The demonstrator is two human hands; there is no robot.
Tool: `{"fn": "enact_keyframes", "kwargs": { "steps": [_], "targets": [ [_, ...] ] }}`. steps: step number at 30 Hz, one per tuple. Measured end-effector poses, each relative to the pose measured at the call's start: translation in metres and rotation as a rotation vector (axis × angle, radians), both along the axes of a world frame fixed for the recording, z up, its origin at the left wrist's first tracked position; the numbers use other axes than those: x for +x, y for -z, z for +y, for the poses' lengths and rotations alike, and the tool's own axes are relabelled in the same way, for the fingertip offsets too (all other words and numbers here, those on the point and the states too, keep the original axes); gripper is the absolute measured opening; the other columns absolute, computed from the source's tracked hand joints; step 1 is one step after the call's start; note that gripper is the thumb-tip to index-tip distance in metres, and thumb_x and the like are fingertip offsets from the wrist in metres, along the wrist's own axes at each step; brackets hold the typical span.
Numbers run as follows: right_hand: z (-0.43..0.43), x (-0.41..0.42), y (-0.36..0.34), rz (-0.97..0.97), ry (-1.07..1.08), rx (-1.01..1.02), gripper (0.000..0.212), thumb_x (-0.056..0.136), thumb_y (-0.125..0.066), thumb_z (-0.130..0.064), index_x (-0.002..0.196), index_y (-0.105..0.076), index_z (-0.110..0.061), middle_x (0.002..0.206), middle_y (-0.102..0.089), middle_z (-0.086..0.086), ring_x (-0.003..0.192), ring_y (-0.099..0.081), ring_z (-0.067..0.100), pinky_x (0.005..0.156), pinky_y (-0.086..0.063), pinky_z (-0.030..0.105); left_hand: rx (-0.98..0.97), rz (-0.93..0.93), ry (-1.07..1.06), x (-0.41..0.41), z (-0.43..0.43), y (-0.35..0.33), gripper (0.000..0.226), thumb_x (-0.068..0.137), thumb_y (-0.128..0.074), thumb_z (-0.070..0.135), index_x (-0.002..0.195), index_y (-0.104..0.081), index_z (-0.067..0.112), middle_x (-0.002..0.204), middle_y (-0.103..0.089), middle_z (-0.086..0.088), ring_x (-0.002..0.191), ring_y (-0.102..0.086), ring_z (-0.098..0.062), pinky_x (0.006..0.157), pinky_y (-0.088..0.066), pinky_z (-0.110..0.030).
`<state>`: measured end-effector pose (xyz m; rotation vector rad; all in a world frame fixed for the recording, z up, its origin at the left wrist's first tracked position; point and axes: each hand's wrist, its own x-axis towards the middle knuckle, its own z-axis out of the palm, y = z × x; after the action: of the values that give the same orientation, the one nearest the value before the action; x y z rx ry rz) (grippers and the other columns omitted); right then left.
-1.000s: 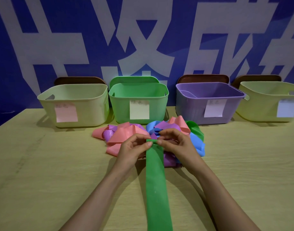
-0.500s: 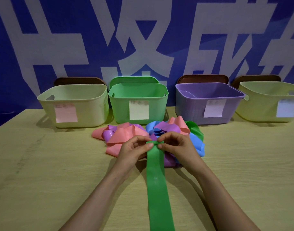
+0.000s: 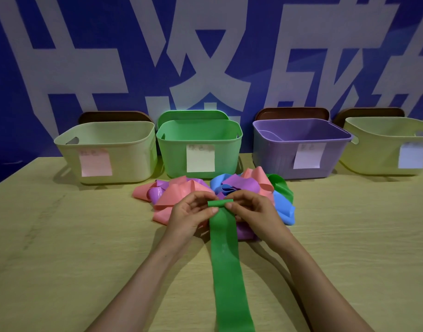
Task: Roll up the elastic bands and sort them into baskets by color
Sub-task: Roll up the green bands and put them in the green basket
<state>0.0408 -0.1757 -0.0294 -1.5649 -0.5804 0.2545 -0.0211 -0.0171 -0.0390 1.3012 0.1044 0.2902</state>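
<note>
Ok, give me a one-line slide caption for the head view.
Left hand and right hand pinch the rolled end of a green band in front of the mixed-colour pile.

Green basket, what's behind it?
A green lid-like panel stands behind the green basket, in front of the blue wall. Only its top strip shows; the basket hides the rest.

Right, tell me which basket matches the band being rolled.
The green basket, second from left. Only it shares the colour of the green band; the others are cream or purple.
</note>
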Motion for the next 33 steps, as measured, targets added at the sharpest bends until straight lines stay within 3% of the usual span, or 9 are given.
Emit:
{"fn": "enact_keyframes", "kwargs": {
  "steps": [4, 8, 13, 18, 21, 24, 28, 33],
  "targets": [
    [-0.0012, -0.0001, -0.0020, -0.003, -0.006, 0.052, 0.016, 0.084, -0.064, 0.003, 0.099, -0.066, -0.004, 0.087, -0.071, 0.002, 0.082, -0.067, 0.005, 0.074, -0.051, 0.016, -0.028, 0.043, 0.052, 0.0000, -0.0020, -0.0001, 0.029, 0.070, -0.073, 0.006, 0.098, -0.066, 0.012, 0.099, -0.069, -0.012, 0.086, -0.067, -0.023, 0.077, -0.055, -0.035],
    [-0.0020, -0.0001, -0.0026, -0.040, -0.015, 0.022, 0.019, 0.082, -0.066, 0.006, 0.095, -0.067, -0.008, 0.090, -0.071, 0.003, 0.088, -0.067, 0.009, 0.081, -0.054, 0.021, -0.047, 0.050, 0.010, 0.0011, -0.0047, -0.0003, 0.027, 0.067, -0.072, 0.015, 0.093, -0.068, 0.010, 0.090, -0.069, -0.012, 0.078, -0.067, -0.019, 0.071, -0.055, -0.028],
    [-0.0004, 0.0014, -0.0015, -0.013, -0.029, 0.012, 0.026, 0.081, -0.067, 0.006, 0.103, -0.063, -0.008, 0.105, -0.068, 0.009, 0.093, -0.066, 0.019, 0.086, -0.055, 0.027, 0.011, 0.032, -0.010, 0.0011, -0.0017, 0.0019, 0.019, 0.072, -0.072, 0.005, 0.090, -0.068, 0.010, 0.087, -0.070, -0.009, 0.079, -0.065, -0.020, 0.073, -0.053, -0.032],
    [0.0019, 0.0000, -0.0002, 0.003, -0.011, 0.016, 0.012, 0.087, -0.065, -0.012, 0.096, -0.065, -0.005, 0.084, -0.067, 0.004, 0.075, -0.063, 0.009, 0.070, -0.054, 0.020, 0.026, 0.011, -0.015, -0.0002, -0.0011, 0.0001, 0.018, 0.076, -0.069, -0.002, 0.088, -0.068, 0.011, 0.086, -0.070, -0.008, 0.081, -0.066, -0.021, 0.075, -0.055, -0.032],
    [0.0019, 0.0004, 0.0008, 0.009, -0.001, 0.031, 0.010, 0.088, -0.063, -0.011, 0.093, -0.066, -0.003, 0.079, -0.066, 0.006, 0.068, -0.060, 0.007, 0.065, -0.052, 0.018, 0.030, 0.018, 0.002, -0.0001, -0.0003, -0.0005, 0.021, 0.076, -0.070, -0.001, 0.091, -0.069, 0.014, 0.092, -0.070, -0.011, 0.085, -0.066, -0.023, 0.078, -0.055, -0.036],
    [-0.0004, 0.0022, -0.0002, 0.003, 0.024, 0.067, 0.010, 0.086, -0.065, -0.005, 0.095, -0.066, -0.001, 0.084, -0.067, 0.005, 0.073, -0.063, 0.004, 0.068, -0.052, 0.017, 0.003, 0.046, 0.026, -0.0003, -0.0036, -0.0022, 0.025, 0.077, -0.069, 0.004, 0.101, -0.064, 0.011, 0.094, -0.069, -0.011, 0.083, -0.068, -0.021, 0.075, -0.055, -0.033],
    [-0.0020, 0.0033, -0.0009, 0.000, 0.021, 0.043, 0.013, 0.083, -0.069, -0.004, 0.095, -0.066, -0.006, 0.084, -0.065, 0.001, 0.078, -0.064, 0.005, 0.073, -0.052, 0.018, -0.082, 0.056, 0.025, -0.0005, -0.0071, -0.0051, 0.011, 0.082, -0.064, 0.007, 0.093, -0.063, 0.008, 0.079, -0.069, -0.006, 0.068, -0.067, -0.012, 0.061, -0.055, -0.021],
    [-0.0019, 0.0026, -0.0007, 0.037, -0.016, 0.062, 0.017, 0.081, -0.069, 0.002, 0.093, -0.064, -0.010, 0.095, -0.068, 0.005, 0.088, -0.066, 0.013, 0.079, -0.053, 0.022, -0.028, 0.032, 0.007, 0.0001, -0.0032, -0.0015, 0.012, 0.082, -0.065, 0.004, 0.091, -0.067, 0.012, 0.089, -0.067, -0.010, 0.078, -0.066, -0.019, 0.069, -0.056, -0.026]
  ]
}}
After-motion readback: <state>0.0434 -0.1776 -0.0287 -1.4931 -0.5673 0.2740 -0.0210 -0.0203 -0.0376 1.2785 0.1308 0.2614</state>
